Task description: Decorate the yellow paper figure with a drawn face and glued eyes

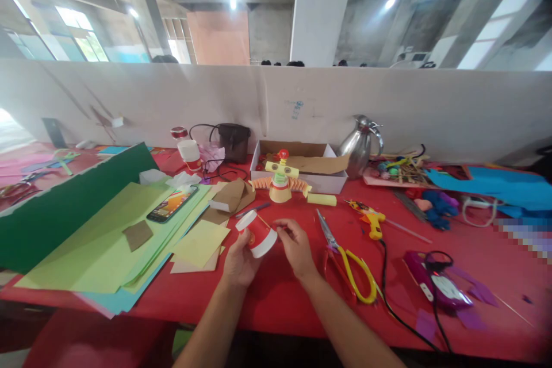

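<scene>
My left hand (242, 259) is wrapped round a red and white paper cup (257, 236), which lies tilted in it above the red table. Against the cup's far right edge runs a thin tan stick-like strip (264, 221). It ends near the fingertips of my right hand (295, 246), which are pinched together close to the cup; what they hold is too small to tell. Just beyond stands a paper figure (281, 181) with folded arms and a red top. To the right lie scissors (345, 261) with yellow and red handles.
A yellow glue gun (371, 223) with a black cord lies on the right, near a purple box (435, 282). Coloured paper sheets (99, 247) and a phone (172, 204) are on the left. Behind stand a white box (340, 184) and a metal jug (359, 146).
</scene>
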The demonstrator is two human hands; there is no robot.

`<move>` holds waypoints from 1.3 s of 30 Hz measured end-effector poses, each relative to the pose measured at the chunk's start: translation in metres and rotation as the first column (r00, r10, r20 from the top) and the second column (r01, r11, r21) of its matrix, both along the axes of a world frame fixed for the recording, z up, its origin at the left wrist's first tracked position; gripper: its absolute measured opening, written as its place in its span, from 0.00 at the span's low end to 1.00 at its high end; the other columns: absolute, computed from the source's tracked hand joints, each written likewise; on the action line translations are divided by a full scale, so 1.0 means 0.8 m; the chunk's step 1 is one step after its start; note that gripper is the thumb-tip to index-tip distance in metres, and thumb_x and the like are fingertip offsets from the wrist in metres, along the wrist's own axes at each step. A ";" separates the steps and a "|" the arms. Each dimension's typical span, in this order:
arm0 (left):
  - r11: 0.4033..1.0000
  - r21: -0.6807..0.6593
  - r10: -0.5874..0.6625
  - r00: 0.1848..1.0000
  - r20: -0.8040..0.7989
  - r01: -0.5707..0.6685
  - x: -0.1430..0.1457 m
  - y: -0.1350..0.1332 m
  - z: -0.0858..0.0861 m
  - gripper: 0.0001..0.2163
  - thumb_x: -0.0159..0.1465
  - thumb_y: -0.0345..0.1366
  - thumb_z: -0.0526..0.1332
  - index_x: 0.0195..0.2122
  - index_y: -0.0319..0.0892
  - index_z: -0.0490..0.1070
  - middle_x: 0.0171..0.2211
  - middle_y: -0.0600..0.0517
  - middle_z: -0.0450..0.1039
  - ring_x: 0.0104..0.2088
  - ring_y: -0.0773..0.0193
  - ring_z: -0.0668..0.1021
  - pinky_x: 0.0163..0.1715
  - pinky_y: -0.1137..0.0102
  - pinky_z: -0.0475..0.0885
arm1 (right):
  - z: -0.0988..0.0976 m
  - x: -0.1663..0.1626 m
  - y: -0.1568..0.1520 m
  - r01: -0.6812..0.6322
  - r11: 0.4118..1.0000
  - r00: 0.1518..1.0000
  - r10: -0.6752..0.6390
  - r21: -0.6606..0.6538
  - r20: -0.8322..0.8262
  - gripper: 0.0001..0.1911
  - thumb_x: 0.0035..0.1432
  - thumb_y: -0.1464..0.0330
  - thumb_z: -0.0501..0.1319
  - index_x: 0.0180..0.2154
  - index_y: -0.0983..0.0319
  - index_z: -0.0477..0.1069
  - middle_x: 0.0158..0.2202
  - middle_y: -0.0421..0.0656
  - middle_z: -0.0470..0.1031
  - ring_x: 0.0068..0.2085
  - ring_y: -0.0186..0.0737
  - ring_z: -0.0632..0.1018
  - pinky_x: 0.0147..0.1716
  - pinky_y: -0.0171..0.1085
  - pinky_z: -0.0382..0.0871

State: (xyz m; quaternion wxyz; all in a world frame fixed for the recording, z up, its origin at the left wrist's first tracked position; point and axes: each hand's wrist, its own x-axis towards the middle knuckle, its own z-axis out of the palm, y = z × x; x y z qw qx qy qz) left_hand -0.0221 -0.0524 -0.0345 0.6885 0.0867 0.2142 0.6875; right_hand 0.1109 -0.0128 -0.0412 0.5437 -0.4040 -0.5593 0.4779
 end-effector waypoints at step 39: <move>0.871 0.327 0.442 0.297 -0.846 -0.366 0.024 -0.010 -0.011 0.10 0.63 0.41 0.61 0.29 0.41 0.70 0.25 0.55 0.70 0.27 0.68 0.71 0.30 0.73 0.66 | 0.008 0.001 -0.015 0.124 0.990 0.992 -0.123 0.070 -0.026 0.26 0.56 0.58 0.65 0.53 0.59 0.62 0.51 0.48 0.72 0.49 0.45 0.75 0.50 0.45 0.70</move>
